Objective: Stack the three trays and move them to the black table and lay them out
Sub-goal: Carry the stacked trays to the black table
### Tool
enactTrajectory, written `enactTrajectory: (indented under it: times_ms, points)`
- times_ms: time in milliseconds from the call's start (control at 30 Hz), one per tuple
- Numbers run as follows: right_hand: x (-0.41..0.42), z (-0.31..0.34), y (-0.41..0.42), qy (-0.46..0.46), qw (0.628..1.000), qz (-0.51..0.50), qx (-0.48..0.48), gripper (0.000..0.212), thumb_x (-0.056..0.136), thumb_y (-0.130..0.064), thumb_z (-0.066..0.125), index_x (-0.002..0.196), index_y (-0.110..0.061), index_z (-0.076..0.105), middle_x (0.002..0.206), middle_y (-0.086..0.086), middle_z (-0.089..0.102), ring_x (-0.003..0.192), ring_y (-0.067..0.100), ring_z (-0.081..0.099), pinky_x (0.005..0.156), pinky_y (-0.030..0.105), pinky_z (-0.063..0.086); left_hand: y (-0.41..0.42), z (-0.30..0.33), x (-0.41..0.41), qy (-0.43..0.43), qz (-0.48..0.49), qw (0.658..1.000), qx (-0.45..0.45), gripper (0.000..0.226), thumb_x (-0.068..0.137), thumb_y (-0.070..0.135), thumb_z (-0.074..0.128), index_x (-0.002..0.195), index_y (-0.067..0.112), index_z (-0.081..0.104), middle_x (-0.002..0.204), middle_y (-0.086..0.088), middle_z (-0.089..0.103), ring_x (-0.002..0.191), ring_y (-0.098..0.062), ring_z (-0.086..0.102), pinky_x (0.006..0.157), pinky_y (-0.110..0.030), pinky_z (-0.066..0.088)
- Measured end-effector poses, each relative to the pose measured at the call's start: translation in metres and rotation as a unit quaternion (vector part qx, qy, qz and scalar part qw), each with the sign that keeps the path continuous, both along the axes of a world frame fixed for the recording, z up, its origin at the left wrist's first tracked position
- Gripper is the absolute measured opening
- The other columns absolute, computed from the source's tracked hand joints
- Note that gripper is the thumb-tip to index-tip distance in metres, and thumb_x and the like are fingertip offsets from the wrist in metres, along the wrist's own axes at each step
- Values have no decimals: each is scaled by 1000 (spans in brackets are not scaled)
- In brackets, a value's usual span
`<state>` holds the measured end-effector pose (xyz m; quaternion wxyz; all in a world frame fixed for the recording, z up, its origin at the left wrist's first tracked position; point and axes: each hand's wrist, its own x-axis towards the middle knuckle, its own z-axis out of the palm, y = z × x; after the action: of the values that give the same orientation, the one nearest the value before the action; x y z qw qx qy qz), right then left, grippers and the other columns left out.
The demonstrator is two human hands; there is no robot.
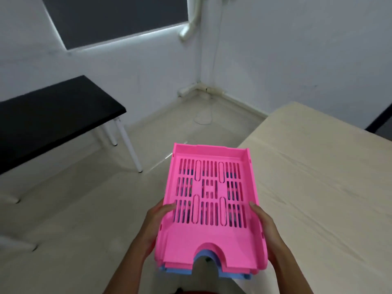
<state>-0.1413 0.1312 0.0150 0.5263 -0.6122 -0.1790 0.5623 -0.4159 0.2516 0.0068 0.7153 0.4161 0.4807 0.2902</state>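
I hold a stack of trays in the air in front of me. The top pink tray (210, 236) has a slotted bottom, another pink edge shows under it, and a blue tray (203, 255) peeks out at the bottom near edge. My left hand (156, 221) grips the stack's left side, thumb over the rim. My right hand (265, 225) grips the right side the same way. The black table (53, 122) stands to the left, a few steps off, with white legs.
A bed or table with a cream cover (318, 177) lies to the right, its corner close to the stack. Beige floor (84, 219) stretches between me and the black table. White walls meet in a corner (199, 81) ahead.
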Motion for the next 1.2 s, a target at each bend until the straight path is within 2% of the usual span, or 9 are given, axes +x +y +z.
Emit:
enactTrajectory:
  times_ms: [133, 267, 467, 633, 767, 900, 967, 1100, 1200]
  points:
    - [-60, -1, 71, 10, 997, 69, 11, 51, 86, -45, 63, 116, -3, 68, 102, 20, 76, 82, 33, 73, 74, 42, 61, 27, 10, -76, 9, 87, 996, 14, 61, 61, 43, 76, 115, 15, 73, 107, -19, 77, 95, -40, 73, 91, -56, 54]
    - [-118, 5, 130, 7, 989, 144, 6, 47, 93, -42, 58, 117, -4, 71, 110, 24, 75, 90, 37, 74, 94, 55, 55, 40, 12, -141, 0, 170, 985, 4, 52, 70, 32, 77, 116, 8, 71, 102, -21, 77, 86, -37, 73, 87, -55, 56]
    - [-179, 6, 205, 4, 972, 235, 17, 44, 98, -35, 52, 122, -1, 66, 103, 21, 77, 82, 33, 76, 72, 40, 62, 58, 5, -203, -8, 262, 965, -6, 55, 69, 34, 79, 116, 7, 69, 105, -24, 75, 90, -39, 72, 86, -56, 57]
    - [-222, 5, 266, -13, 960, 277, 22, 51, 92, -46, 54, 122, -8, 69, 109, 20, 77, 92, 38, 75, 93, 55, 56, 94, -1, -243, -2, 298, 954, -10, 45, 80, 29, 67, 117, 4, 67, 105, -27, 74, 86, -39, 70, 83, -54, 58]
    - [-255, 11, 336, -22, 953, 301, 36, 44, 98, -40, 49, 119, -7, 70, 98, 16, 80, 77, 28, 78, 63, 32, 62, 149, 0, -275, -14, 316, 949, -6, 51, 70, 37, 79, 110, 8, 72, 104, -27, 74, 83, -37, 72, 83, -53, 58]
    - [-295, 21, 426, -17, 943, 329, 58, 44, 100, -37, 48, 119, -5, 70, 93, 14, 80, 71, 24, 78, 56, 24, 59, 224, 10, -315, -12, 336, 942, 9, 62, 64, 38, 80, 116, 5, 69, 102, -26, 75, 84, -38, 71, 86, -56, 56]
    - [-320, 28, 474, -27, 935, 348, 61, 46, 99, -41, 48, 120, -6, 70, 96, 15, 80, 76, 26, 77, 62, 27, 61, 266, 18, -337, -2, 346, 938, 20, 65, 63, 39, 79, 117, 5, 68, 104, -27, 74, 86, -40, 70, 87, -57, 55]
    - [-368, 35, 560, -7, 927, 370, 57, 49, 97, -48, 51, 120, -10, 71, 104, 19, 77, 90, 35, 74, 97, 54, 54, 334, 26, -379, -6, 364, 931, 33, 52, 70, 35, 75, 114, 6, 70, 107, -30, 72, 85, -40, 71, 82, -52, 58]
    - [-402, 33, 611, 6, 917, 395, 46, 50, 97, -48, 52, 120, -8, 70, 104, 19, 76, 93, 37, 72, 101, 57, 51, 374, 26, -412, -13, 388, 921, 29, 58, 63, 37, 82, 111, 6, 73, 105, -28, 74, 85, -39, 72, 83, -51, 58]
